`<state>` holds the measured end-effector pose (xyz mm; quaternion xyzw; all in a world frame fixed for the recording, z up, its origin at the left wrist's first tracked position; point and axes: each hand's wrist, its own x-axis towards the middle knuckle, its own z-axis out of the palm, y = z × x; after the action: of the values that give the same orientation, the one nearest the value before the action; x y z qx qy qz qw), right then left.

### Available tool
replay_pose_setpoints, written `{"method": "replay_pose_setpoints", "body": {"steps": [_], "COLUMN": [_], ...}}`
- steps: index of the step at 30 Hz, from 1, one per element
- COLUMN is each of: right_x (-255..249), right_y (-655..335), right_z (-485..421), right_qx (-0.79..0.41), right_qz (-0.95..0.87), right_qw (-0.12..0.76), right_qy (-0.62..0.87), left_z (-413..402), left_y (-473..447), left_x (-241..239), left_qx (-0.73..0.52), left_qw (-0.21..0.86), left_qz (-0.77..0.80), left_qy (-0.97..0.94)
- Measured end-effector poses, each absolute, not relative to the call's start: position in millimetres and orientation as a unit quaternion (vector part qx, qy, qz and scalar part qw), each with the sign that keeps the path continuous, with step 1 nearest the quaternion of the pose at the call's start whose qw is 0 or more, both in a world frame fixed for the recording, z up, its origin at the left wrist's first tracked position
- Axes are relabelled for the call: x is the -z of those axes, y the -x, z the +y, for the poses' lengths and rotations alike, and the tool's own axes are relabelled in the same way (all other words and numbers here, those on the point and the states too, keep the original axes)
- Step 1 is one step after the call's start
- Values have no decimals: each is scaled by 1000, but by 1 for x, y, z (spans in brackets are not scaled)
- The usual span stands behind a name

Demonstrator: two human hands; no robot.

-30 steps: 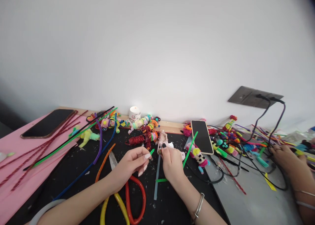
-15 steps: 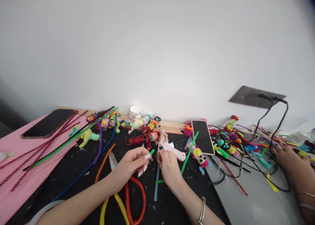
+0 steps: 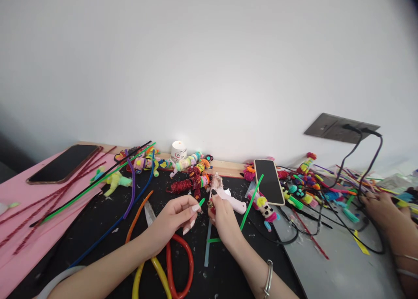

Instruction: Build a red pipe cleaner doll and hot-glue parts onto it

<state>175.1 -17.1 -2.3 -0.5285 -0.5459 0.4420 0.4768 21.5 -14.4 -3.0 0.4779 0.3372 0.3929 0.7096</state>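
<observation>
My left hand [image 3: 181, 214] pinches a short green pipe cleaner piece [image 3: 202, 202] between thumb and forefinger. Close to its right, my right hand [image 3: 224, 218] has its fingers closed round a small dark object [image 3: 214, 192], mostly hidden, so I cannot make out its kind. A light pink glue gun [image 3: 235, 203] lies just behind the right hand, and a clear glue stick [image 3: 207, 252] points toward me beneath it. A bent green pipe cleaner [image 3: 251, 203] passes behind my right wrist. Scissors [image 3: 187, 268] with red and yellow handles lie under my left forearm.
Pipe-cleaner figures, one red and glittery [image 3: 183, 186], line the back by a paper cup [image 3: 178, 150]. Phones lie left [image 3: 63, 164] and right [image 3: 269, 182]. Cables run from a wall socket [image 3: 341, 128]. Another person's hand [image 3: 382, 209] is at the far right.
The fingers of my right hand have shifted slightly, and a dark tip now shows above them. My left hand stays in place with the green piece.
</observation>
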Motion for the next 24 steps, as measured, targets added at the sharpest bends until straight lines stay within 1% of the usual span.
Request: {"method": "replay_pose_setpoints", "body": {"steps": [3, 8, 12, 17, 21, 24], "right_x": [-4, -8, -4, 3, 2, 5], "right_y": [-175, -176, -178, -181, -179, -180], "right_z": [-16, -17, -16, -16, -16, -16], "right_qx": [-507, -542, -524, -469, -470, -447], "right_qz": [-507, -471, -489, -530, -539, -559], "right_qw": [430, 414, 415, 440, 430, 411], "right_qy": [549, 560, 560, 554, 551, 564], "left_z": [-14, -14, -15, -15, -15, -14], "left_y": [-22, -22, -22, -22, -22, -22], "left_x": [3, 3, 2, 1, 1, 2], "left_qx": [-391, -390, -389, -389, -390, -389], "left_qw": [709, 712, 711, 710, 710, 710], "left_qz": [337, 334, 337, 335, 333, 334], "left_qy": [-480, -479, -479, -481, -482, -483]}}
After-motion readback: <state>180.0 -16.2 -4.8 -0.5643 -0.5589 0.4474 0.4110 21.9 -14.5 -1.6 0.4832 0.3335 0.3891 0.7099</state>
